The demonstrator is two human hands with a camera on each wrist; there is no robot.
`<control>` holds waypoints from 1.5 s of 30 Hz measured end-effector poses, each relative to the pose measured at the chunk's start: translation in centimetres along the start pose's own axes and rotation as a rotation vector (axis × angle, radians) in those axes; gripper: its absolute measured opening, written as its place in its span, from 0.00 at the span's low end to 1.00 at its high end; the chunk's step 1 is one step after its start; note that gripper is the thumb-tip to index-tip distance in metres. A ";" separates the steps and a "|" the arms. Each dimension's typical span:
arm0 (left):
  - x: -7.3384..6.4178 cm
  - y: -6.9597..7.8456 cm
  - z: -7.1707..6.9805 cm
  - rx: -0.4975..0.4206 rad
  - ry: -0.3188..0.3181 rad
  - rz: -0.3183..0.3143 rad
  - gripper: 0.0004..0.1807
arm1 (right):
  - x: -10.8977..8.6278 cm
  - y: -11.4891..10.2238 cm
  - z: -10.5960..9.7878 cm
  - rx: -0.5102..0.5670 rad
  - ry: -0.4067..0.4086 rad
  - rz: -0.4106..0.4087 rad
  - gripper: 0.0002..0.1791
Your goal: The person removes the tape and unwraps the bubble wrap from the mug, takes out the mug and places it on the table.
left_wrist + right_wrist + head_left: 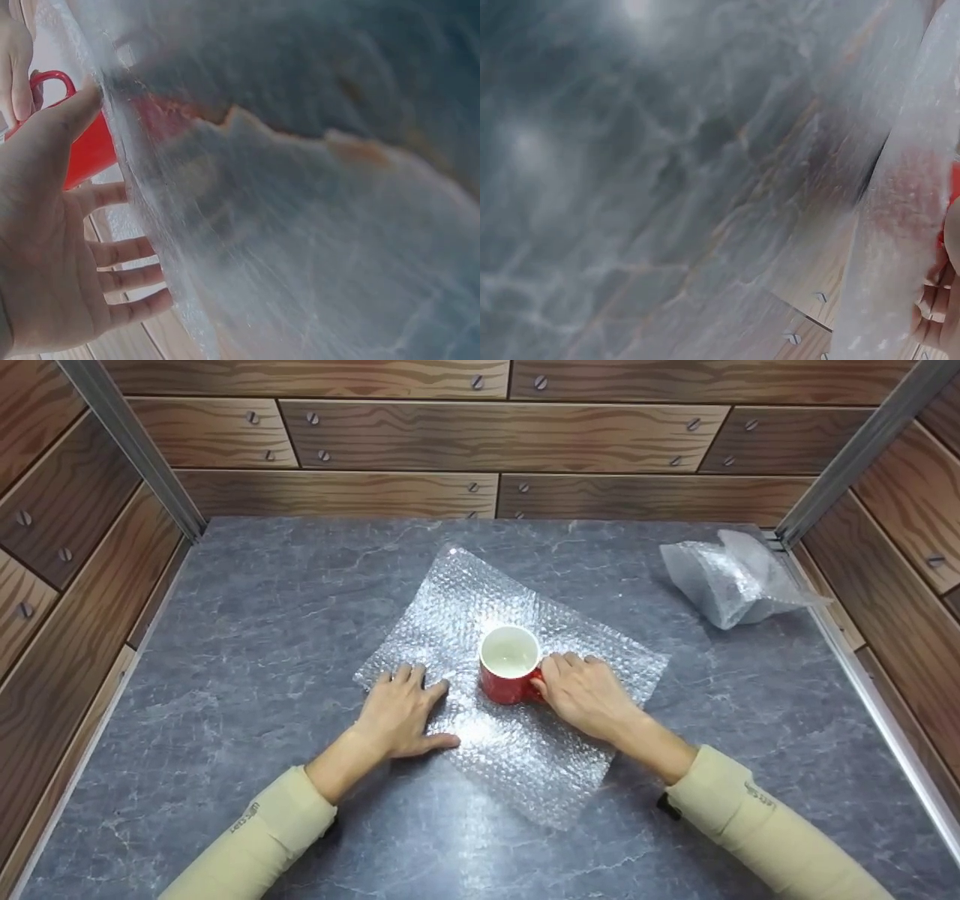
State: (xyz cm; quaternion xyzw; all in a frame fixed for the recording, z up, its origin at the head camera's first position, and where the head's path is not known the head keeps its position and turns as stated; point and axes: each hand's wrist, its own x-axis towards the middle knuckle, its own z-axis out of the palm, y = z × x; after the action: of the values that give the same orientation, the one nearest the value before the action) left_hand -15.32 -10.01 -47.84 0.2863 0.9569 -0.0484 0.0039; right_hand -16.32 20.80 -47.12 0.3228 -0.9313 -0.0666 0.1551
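- Near the middle of the worktop (247, 645), well in from its edges, your red mug (505, 685) appears to stand upright on bubble wrap (525, 742).
- Your right hand (585, 690) has fingers curled round its handle (58, 75).
- Your left hand (401, 712) lies at the bubble wrap's left edge, fingers spread, gripping nothing.
- You seem to be positioning the mug; next likely calls for steadying it before releasing.

We look across a gray marbled tabletop (262, 607) walled on three sides by wood-patterned panels (495, 435), metal posts (137, 446) at the far corners, pale glare (474, 855) nearest us.
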 end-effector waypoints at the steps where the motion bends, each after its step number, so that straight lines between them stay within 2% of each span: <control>1: 0.0 0.0 0.0 -0.001 -0.004 -0.001 0.52 | 0.0 0.1 0.0 0.001 0.005 -0.003 0.17; 19: -0.1 -0.3 0.2 -0.046 0.011 0.000 0.52 | -1.2 1.1 -0.7 -0.003 0.051 -0.032 0.17; 26: -0.1 -0.3 0.3 -0.048 0.001 -0.002 0.52 | -2.3 2.0 -1.1 -0.020 0.128 -0.038 0.20; 34: -0.1 -0.2 0.3 -0.033 0.007 -0.002 0.52 | -3.6 3.2 -1.0 -0.034 0.238 -0.039 0.30; 45: 0.0 -0.1 0.3 -0.008 0.022 0.001 0.52 | -5.4 5.4 -1.2 -0.077 0.342 -0.043 0.29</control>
State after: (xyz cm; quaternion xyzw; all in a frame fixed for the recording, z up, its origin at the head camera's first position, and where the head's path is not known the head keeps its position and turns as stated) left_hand -15.36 -10.12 -48.14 0.2872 0.9570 -0.0412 -0.0053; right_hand -15.02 28.32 -46.07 0.3430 -0.8810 -0.0497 0.3219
